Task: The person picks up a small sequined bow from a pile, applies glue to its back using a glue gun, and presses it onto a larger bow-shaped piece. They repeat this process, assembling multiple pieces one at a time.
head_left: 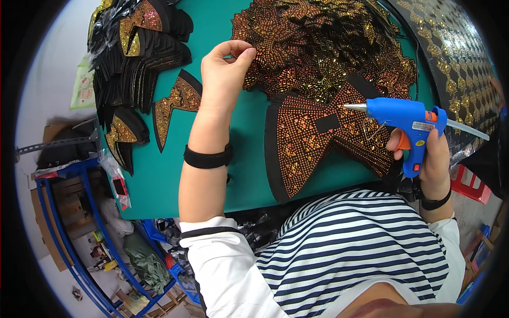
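Striped shirt [360,238] fills the near side of the bow stack [302,153], basically black bow-shaped pieces covered in orange studs on a green table [244,159]. Right hand [437,159] is off the stack's right side, fingers wrapped around a blue glue gun [392,113], nozzle over the stack near the little black rectangle [327,124] on the top piece. Left hand [225,74] is up past the stack's far left corner, thumb and index tips pinched together, can't tell if anything's between them. Big sparkly pile [328,47] sits just beyond the stack.
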The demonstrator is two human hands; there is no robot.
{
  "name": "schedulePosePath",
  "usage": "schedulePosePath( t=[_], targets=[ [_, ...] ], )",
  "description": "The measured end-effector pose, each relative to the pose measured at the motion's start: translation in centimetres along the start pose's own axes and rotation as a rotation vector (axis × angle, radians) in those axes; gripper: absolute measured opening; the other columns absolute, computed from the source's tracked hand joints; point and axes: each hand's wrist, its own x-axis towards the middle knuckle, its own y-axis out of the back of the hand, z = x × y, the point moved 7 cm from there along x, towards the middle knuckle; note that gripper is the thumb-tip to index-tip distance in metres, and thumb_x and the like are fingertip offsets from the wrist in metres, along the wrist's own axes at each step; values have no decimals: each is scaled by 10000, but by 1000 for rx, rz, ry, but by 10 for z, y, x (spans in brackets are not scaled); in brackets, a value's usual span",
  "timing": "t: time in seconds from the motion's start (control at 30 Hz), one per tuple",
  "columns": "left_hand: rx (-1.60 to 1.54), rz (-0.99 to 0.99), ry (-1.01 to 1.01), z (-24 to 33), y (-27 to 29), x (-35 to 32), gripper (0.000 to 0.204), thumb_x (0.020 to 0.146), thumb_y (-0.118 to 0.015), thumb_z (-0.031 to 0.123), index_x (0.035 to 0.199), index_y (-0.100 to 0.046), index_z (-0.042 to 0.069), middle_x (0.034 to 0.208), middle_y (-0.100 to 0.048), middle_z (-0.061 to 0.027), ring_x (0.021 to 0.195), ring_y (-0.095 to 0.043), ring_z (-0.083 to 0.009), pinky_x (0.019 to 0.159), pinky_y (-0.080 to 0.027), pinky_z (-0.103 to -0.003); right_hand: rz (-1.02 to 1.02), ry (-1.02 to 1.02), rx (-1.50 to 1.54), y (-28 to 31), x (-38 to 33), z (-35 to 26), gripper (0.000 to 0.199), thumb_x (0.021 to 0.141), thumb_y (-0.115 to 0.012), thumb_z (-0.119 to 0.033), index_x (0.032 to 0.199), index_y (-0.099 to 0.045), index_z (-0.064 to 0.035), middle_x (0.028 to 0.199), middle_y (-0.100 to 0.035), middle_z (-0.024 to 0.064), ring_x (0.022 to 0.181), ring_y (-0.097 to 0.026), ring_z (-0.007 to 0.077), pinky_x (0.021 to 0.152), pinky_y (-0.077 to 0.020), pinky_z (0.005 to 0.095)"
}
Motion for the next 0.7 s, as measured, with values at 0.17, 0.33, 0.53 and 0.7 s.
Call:
schedulePosePath(
  t=[0.17,0.33,0.53,0.7],
  targets=[
    [-331,-124,81,-4,3,-4,134,756,-649,95,853,-605,14,734,-566,7,619,-493,-47,526,-386,-168,-29,2,-63,-5,4,-8,586,876,-399,-455,1135,-443,69,845,-606,180,690,-588,148,621,-477,232],
    [-545,-202,201,6,5,-29,147,778,-630,95,888,-582,12,780,-565,-11,657,-538,-76,556,-447,-182,-35,-34,-105,-10,4,-9,554,878,-411,-427,1143,-451,59,851,-607,164,719,-580,150,634,-467,233],
    [-607,-249,231,9,10,-57,131,785,-617,84,891,-578,17,795,-559,-13,665,-531,-69,568,-468,-198,-57,-100,-175,-14,2,-7,536,873,-428,-419,1124,-467,53,858,-603,141,738,-562,136,661,-450,236],
    [-529,-274,225,2,16,-76,100,817,-574,68,910,-560,36,798,-531,9,661,-497,-48,549,-437,-202,-83,-136,-254,-19,0,-12,527,866,-444,-429,1118,-476,33,835,-598,118,727,-550,129,653,-433,236]
  ],
)
